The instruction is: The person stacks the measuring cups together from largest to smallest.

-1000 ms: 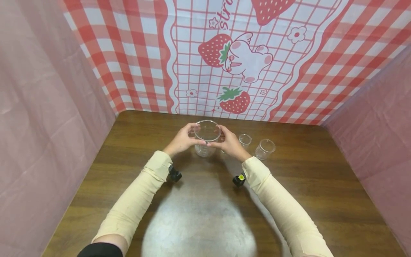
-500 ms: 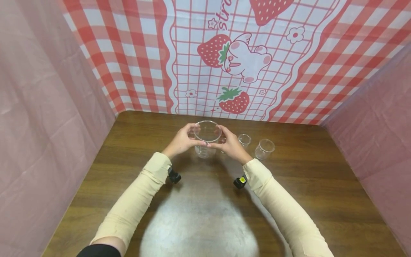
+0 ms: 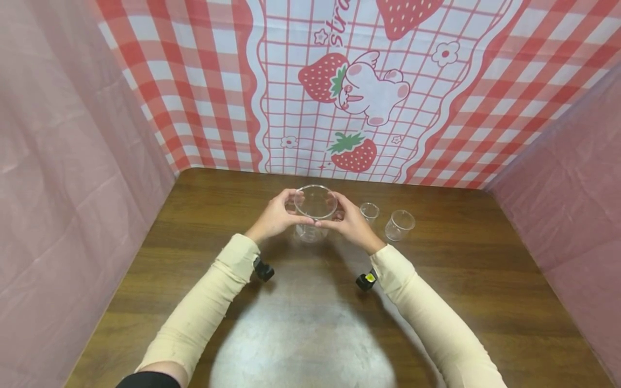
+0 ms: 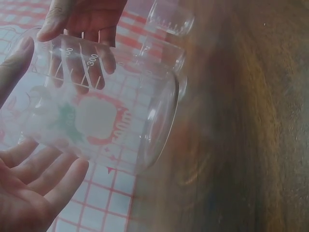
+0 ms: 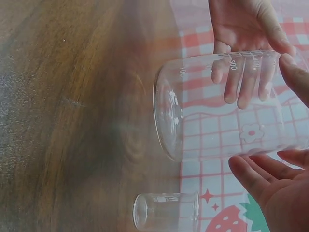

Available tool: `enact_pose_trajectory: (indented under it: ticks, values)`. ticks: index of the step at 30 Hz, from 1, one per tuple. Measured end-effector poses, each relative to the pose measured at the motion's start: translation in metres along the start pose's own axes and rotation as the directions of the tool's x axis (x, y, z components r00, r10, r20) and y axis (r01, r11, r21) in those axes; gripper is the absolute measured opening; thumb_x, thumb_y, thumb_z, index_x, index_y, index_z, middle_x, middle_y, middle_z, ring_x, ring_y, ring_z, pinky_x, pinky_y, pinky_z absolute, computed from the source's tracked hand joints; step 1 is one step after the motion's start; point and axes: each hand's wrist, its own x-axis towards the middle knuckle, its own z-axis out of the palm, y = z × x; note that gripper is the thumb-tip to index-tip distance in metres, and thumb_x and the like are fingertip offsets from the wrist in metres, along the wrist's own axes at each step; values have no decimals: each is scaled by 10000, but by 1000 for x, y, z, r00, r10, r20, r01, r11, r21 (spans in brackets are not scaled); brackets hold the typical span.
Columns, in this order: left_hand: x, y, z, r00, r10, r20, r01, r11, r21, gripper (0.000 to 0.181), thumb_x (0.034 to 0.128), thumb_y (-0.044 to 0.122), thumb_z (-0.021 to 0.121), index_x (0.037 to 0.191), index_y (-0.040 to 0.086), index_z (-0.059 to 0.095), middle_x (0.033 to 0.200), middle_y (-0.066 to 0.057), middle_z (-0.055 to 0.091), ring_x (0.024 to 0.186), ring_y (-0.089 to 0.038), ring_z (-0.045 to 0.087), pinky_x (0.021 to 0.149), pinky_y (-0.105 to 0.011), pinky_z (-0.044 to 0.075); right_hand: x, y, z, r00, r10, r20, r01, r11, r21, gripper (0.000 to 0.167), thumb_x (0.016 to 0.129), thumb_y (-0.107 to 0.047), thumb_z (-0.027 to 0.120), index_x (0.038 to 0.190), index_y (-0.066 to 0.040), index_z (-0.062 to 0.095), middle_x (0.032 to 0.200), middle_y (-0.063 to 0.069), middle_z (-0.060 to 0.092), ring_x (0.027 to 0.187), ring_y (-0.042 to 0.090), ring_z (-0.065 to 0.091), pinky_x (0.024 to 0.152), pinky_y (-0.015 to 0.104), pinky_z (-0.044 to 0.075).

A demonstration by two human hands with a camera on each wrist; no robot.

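A large clear glass beaker [image 3: 314, 207] with white volume marks stands upright between my two hands. My left hand [image 3: 277, 215] holds it from the left, thumb along the near side below the rim and fingers round the far side. From the right, my right hand [image 3: 350, 218] grips it in the same way, and the two thumb tips nearly meet. In the right wrist view, the beaker's base [image 5: 166, 113] looks slightly above the table. The beaker is see-through, with nothing visible inside.
Right of my right hand stand a small glass beaker [image 3: 370, 212] and a medium one [image 3: 400, 225]. In the right wrist view, another small glass beaker [image 5: 166, 211] stands beside the large one. A strawberry-print cloth [image 3: 354, 108] hangs behind the wooden table [image 3: 461, 296]; pink curtains [image 3: 73, 161] flank it.
The large beaker and both hands have shifted slightly toward me and a touch to the right. The hold looks the same, and the smaller beakers stay in place.
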Motion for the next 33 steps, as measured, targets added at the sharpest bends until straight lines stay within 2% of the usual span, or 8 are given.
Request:
enact_pose_trajectory:
  ticks: [7, 14, 22, 29, 33]
  values:
    - [-7, 4, 2, 1000, 5, -8, -5, 1000, 7, 750, 679, 141, 883, 1305, 1, 495, 1326, -222, 580, 1186, -372, 597, 1013, -397, 539, -3, 0, 0, 999, -43, 2, 43, 999, -9, 727, 741, -66, 831, 1364, 24, 467, 1201, 263, 595, 1017, 423, 653, 905, 437, 593]
    - [-16, 10, 4, 1000, 9, -12, -9, 1000, 24, 749, 684, 146, 882, 1310, 10, 492, 1308, -179, 595, 1099, -347, 648, 963, -382, 569, -11, -4, -2, 997, -76, -12, 76, 996, -57, 740, 720, -78, 847, 1353, 35, 480, 1216, 219, 616, 1080, 361, 639, 936, 400, 582]
    - [-28, 16, 11, 1000, 17, -21, -16, 999, 47, 773, 675, 160, 890, 1311, -3, 483, 1329, -175, 574, 1105, -357, 644, 950, -381, 575, -25, -7, -2, 994, -109, -24, 106, 988, -109, 761, 714, -71, 849, 1361, 53, 468, 1234, 245, 605, 1038, 403, 654, 881, 355, 603]
    - [-40, 20, 15, 1000, 26, -12, -25, 996, 83, 793, 665, 188, 899, 1317, 1, 486, 1344, -165, 572, 1104, -354, 650, 934, -381, 583, -40, -9, 1, 992, -114, -52, 106, 984, -143, 796, 700, -76, 860, 1370, 66, 456, 1236, 258, 608, 1010, 415, 665, 866, 377, 607]
    - [-46, 20, 17, 1000, 18, -12, -17, 997, 79, 807, 655, 186, 905, 1317, 0, 484, 1357, -166, 563, 1107, -348, 651, 938, -382, 581, -47, -11, 2, 991, -122, -54, 113, 982, -149, 810, 683, -79, 871, 1363, 77, 459, 1228, 266, 606, 1051, 409, 651, 876, 397, 603]
